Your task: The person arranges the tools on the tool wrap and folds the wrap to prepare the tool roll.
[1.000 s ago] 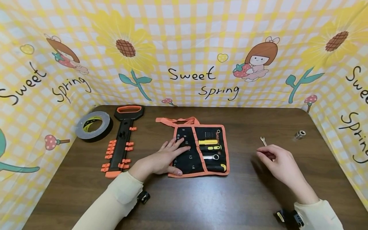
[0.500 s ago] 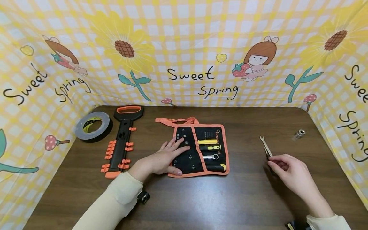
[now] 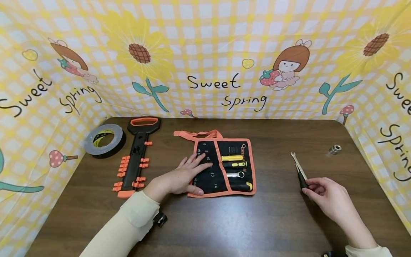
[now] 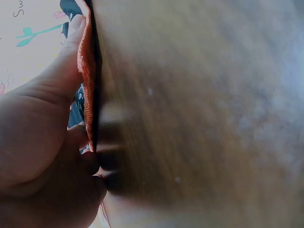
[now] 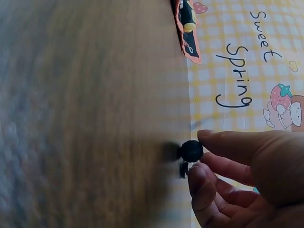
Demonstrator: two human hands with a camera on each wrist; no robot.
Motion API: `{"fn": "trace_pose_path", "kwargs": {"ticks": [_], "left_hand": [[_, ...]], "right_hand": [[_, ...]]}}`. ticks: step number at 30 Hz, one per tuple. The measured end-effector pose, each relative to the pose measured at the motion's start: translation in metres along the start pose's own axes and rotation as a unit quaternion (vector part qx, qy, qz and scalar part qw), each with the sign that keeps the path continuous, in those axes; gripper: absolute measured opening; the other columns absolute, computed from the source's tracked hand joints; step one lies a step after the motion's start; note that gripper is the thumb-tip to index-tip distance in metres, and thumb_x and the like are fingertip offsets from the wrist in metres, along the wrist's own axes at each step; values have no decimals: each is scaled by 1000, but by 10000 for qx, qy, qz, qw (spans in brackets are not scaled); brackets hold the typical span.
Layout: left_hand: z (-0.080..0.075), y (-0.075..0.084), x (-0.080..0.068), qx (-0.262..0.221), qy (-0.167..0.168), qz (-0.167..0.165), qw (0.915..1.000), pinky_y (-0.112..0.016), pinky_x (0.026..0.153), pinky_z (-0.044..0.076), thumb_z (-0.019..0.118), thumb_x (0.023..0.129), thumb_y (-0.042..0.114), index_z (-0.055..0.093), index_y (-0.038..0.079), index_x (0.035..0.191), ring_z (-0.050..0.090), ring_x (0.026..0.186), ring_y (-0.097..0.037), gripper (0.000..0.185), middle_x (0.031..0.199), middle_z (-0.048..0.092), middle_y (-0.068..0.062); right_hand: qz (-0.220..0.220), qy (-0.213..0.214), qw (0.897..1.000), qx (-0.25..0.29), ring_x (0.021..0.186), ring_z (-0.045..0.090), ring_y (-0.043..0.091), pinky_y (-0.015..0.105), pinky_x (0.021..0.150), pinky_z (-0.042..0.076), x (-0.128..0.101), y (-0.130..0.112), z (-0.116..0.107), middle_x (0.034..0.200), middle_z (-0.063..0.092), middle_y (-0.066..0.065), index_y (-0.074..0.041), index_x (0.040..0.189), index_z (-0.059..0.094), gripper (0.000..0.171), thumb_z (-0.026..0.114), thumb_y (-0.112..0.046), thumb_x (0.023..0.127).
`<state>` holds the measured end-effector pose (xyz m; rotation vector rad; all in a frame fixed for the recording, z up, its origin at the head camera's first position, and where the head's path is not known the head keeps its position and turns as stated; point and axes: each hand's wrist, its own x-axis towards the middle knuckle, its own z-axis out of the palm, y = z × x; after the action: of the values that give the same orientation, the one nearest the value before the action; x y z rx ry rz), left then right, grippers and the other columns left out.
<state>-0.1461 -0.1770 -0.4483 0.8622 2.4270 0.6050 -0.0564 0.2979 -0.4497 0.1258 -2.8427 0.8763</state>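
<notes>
In the head view my left hand (image 3: 181,176) rests with spread, straight fingers on the left part of a black tool pouch (image 3: 208,184) with orange trim. The pouch's orange edge (image 4: 84,59) shows beside the thumb in the left wrist view. My right hand (image 3: 332,203) pinches the black handle of a small screwdriver (image 3: 302,181) between thumb and fingers. The round end of that screwdriver (image 5: 192,151) faces the right wrist camera. Right beside its thin shaft lies a silver open-ended wrench (image 3: 298,165); its lower end is hidden by the fingers.
A yellow-handled tool (image 3: 232,158) and a ring wrench (image 3: 238,174) sit in the pouch pockets. Left of it are a black rack (image 3: 133,167) with orange clips and a tape roll (image 3: 120,144). A metal socket (image 3: 335,149) stands at the right. Patterned cloth surrounds the table.
My right hand has moved down and to the right, uncovering the wrench and the screwdriver's shaft. The wrench head stays in about the same place. My left hand has not moved.
</notes>
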Motion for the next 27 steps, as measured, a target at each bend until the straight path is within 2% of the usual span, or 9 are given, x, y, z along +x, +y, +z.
{"fn": "trace_pose_path", "kwargs": {"ticks": [2,9,16,21,27], "left_hand": [[-2,3,-1,-49,-25,20,10000,-70,132,2,79,94,52,28,29,172,-4,169,-45,97,184,1,-10],[6,-12,3,-79,93,198,9997,-74,130,2,78,92,58,28,32,172,-3,168,-47,98,184,3,-11],[12,-18,7,61,99,39,9999,-70,132,3,78,92,58,25,38,172,-4,170,-41,98,184,2,-6],[10,-15,5,81,130,93,9998,-73,131,5,79,91,58,27,38,171,-2,169,-45,98,184,3,-6],[0,0,-1,-111,34,28,9999,-72,131,2,81,92,52,29,31,172,-3,169,-45,97,184,3,-10]], "right_hand": [[67,-101,9999,-63,65,54,-15,15,58,44,0,-1,0,83,75,2,3,104,79,24,90,-6,84],[291,-448,9984,-198,65,58,-12,24,61,48,1,-2,-1,81,78,1,3,105,79,24,89,-12,87],[343,-581,9974,-242,67,61,-11,24,64,51,3,-4,-2,83,80,3,2,103,80,21,87,-12,90],[308,-578,9975,-256,68,60,-11,23,64,51,5,-5,-2,84,79,3,2,102,80,19,86,-12,90],[135,-350,9990,-225,69,57,-14,22,63,51,4,-5,-1,85,79,3,1,102,80,17,87,-9,90]]}}
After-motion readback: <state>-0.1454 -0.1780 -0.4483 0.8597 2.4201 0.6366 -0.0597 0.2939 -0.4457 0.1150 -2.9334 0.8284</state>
